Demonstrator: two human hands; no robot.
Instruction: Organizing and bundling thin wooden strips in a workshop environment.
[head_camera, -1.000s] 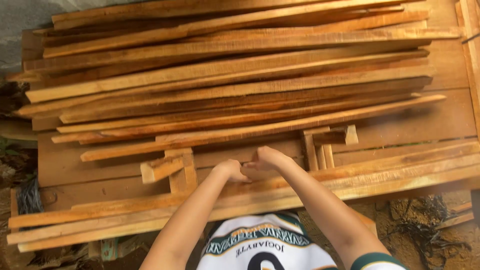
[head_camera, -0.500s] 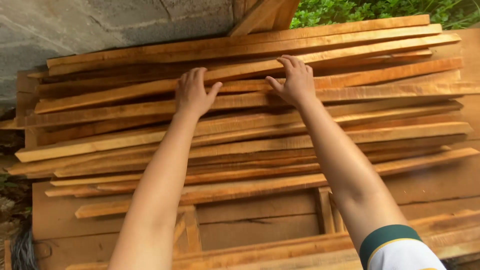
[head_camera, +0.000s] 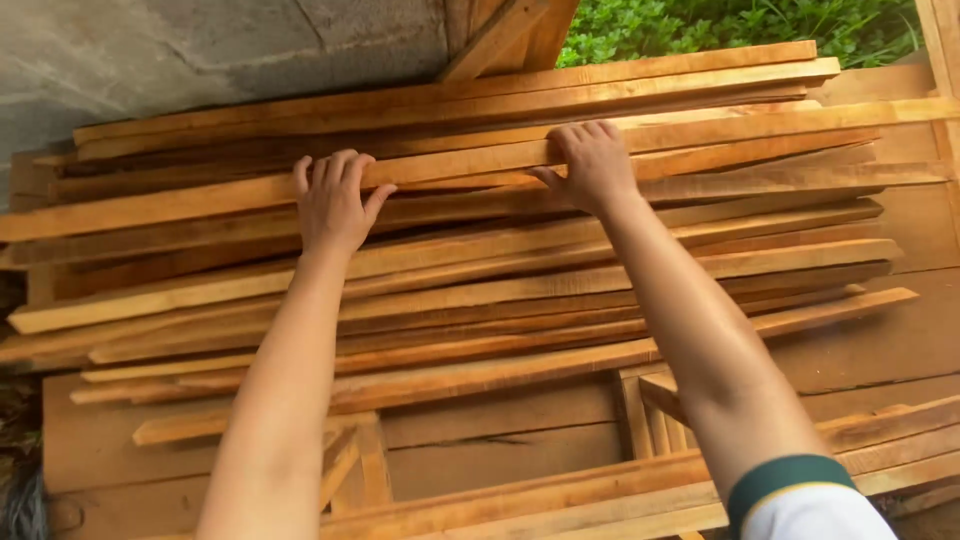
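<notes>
A heap of long thin wooden strips (head_camera: 480, 290) lies across a wooden pallet (head_camera: 900, 350). Both of my arms reach far over it. My left hand (head_camera: 333, 200) rests palm down on one long strip (head_camera: 700, 135) near the top of the heap, fingers curled over its far edge. My right hand (head_camera: 592, 165) grips the same strip further right, fingers over the far edge and thumb on the near side. The strip runs from the left edge to the right edge of the view.
A grey concrete wall (head_camera: 200, 60) stands behind the heap at the upper left. Green plants (head_camera: 720, 25) show at the upper right. A slanted board (head_camera: 500, 35) leans against the wall. More strips (head_camera: 560, 495) lie along the near edge.
My hands left the near edge of the pallet and reached up to the far strips. In the last half second they closed over one long strip, which now lies a little lower.
</notes>
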